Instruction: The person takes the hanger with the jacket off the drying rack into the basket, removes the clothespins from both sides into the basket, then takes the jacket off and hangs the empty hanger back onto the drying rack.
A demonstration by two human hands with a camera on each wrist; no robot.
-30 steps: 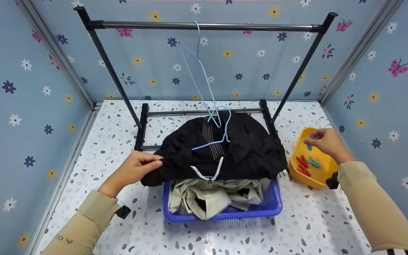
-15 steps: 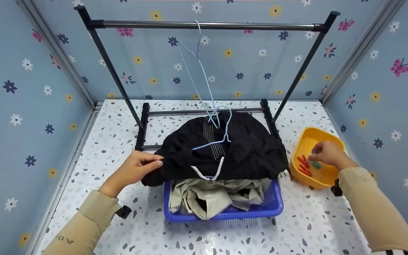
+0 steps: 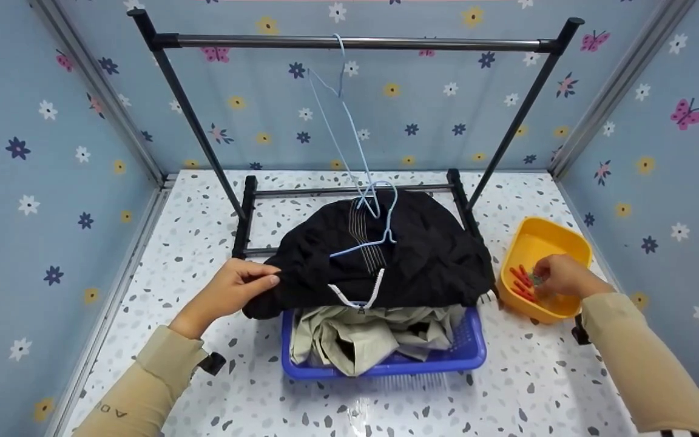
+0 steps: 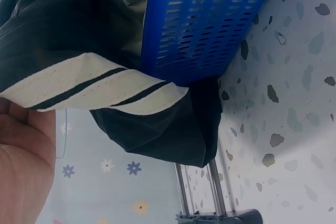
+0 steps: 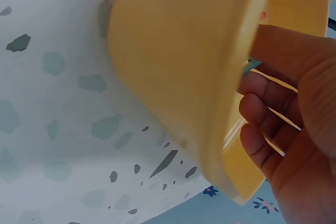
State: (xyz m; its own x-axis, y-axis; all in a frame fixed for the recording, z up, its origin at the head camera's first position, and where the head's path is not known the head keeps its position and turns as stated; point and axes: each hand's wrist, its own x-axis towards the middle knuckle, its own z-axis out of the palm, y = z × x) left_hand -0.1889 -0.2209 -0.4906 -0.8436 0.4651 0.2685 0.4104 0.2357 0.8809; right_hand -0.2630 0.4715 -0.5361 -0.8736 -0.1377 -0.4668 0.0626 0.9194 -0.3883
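Observation:
A black jacket (image 3: 434, 255) with a white zip neckline lies over a blue basket (image 3: 386, 369), on top of light grey-green cloth (image 3: 355, 346). My left hand (image 3: 228, 294) pinches the left edge of the jacket between thumb and fingers; white stripes (image 4: 94, 85) on it show in the left wrist view. A light blue hanger (image 3: 358, 247) pokes out of the jacket. My right hand (image 3: 568, 279) is down inside a yellow basin (image 3: 531, 230), a teal clothespin (image 5: 252, 65) between its thumb and fingers, mostly hidden. Red clothespins (image 3: 522, 285) lie beside the fingertips.
A black rack (image 3: 246, 42) stands behind the basket, its posts on both sides. Another light blue hanger (image 3: 352, 130) hangs from its bar and reaches down to the jacket. Flowered walls (image 3: 82, 121) enclose the speckled white floor (image 3: 204, 400).
My right hand has gone down into the yellow basin with the teal clothespin, which it held higher before. My left hand and the jacket stay where they were.

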